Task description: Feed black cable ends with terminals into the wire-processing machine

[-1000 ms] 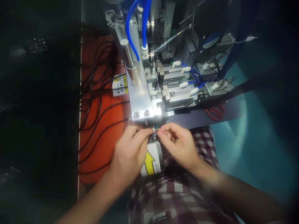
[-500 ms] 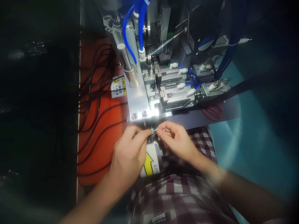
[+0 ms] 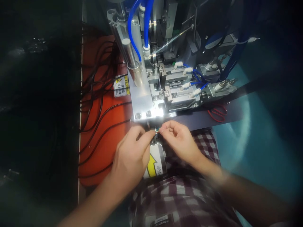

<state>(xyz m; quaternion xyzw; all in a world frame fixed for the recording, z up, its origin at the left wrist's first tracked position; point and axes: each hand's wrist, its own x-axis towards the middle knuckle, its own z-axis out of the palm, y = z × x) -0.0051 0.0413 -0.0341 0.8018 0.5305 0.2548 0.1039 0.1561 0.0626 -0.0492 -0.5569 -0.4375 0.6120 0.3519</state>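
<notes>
Pinching the little wires, closer in now

Both hands have crept up toward the metal plate (image 3: 142,101). Left hand (image 3: 131,156) and right hand (image 3: 181,142) are each pinched shut on the coloured wire ends (image 3: 157,129). Yellow arrow label (image 3: 155,165) sits below, black cables (image 3: 99,94) left, blue hoses (image 3: 137,28) above.
</notes>
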